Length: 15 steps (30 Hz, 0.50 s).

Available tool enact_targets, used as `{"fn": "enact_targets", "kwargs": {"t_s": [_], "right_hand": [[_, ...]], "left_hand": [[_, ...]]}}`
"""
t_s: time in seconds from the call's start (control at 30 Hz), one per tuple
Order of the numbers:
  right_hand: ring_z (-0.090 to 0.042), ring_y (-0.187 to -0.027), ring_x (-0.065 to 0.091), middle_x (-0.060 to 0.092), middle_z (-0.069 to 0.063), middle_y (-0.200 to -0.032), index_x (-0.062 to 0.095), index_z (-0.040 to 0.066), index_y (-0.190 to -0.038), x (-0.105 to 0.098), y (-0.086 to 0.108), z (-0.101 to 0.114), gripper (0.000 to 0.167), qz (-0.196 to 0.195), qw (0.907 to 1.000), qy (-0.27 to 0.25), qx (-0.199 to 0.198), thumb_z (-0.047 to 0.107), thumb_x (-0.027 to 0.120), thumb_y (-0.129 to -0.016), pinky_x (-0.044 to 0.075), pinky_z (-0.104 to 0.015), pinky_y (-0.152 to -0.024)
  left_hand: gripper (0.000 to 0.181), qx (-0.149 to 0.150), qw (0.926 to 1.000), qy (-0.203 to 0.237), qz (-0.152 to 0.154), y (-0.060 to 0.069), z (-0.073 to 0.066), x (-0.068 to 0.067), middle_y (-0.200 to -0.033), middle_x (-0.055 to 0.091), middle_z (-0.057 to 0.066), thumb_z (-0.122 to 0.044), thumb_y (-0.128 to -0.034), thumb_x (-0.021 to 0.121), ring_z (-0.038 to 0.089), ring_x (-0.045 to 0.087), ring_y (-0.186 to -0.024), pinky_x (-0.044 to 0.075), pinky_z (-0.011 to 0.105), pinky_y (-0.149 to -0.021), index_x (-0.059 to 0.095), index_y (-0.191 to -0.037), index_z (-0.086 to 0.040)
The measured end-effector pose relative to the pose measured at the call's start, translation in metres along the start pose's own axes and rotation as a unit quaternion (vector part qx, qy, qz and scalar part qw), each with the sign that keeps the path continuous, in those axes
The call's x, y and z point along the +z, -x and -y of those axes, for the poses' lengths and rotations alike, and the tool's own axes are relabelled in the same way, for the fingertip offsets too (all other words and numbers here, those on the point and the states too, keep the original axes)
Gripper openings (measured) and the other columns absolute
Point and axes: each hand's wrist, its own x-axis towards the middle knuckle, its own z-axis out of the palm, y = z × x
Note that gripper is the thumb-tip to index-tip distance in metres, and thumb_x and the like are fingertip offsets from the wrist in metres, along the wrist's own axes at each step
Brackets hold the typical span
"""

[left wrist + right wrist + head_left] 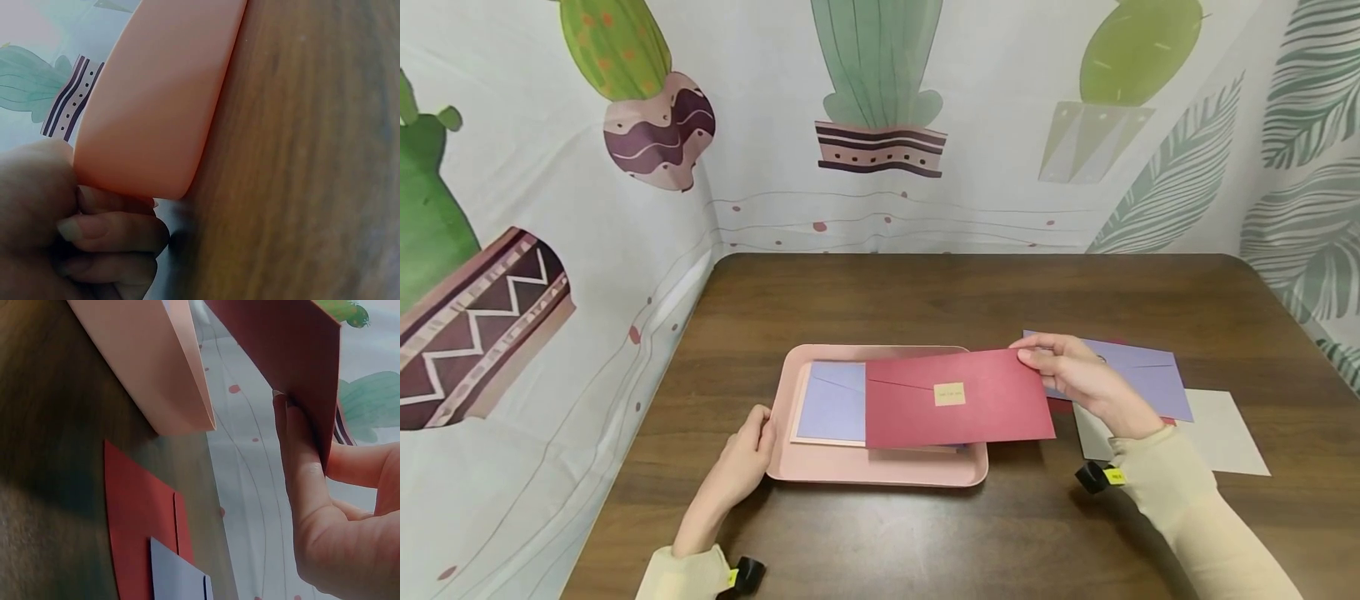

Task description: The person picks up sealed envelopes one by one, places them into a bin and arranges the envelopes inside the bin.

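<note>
A pink tray [835, 471] lies on the table, with a lilac envelope [835, 400] on a pale one inside it. The left hand [741, 458] grips the tray's left edge; in the left wrist view its fingers curl at the corner of the tray [150, 100]. Between thumb and fingers, the right hand [1086, 379] pinches the right end of a red envelope [910, 417] with a small yellow label, held over the tray's right part. The right wrist view shows the right hand [337, 519] holding the red envelope [287, 356] above the table.
Right of the tray, a lilac envelope [1142, 379] overlaps a white one [1225, 433], with a red envelope [137, 519] partly beneath the lilac. The brown table [880, 300] meets a cactus-print cloth [1000, 208] behind it.
</note>
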Motion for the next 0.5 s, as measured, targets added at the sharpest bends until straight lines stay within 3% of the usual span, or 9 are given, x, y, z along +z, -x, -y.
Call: {"fn": "enact_targets", "kwargs": {"t_s": [0.5], "right_hand": [[-0.010,-0.084,0.068,0.069,0.002,-0.097,0.052,-0.006,-0.119,0.019,-0.012,-0.002,0.025,0.030,0.9992,-0.024,-0.010,0.007,0.052,-0.098,0.055,-0.026,-0.076]], "left_hand": [[0.014,-0.003,1.0000,0.004,0.005,-0.001,0.000,0.000,-0.071,0.047,0.006,-0.018,-0.1036,0.039,0.021,0.051,-0.070,0.041,0.034,-0.062,0.048,-0.107,-0.007]]}}
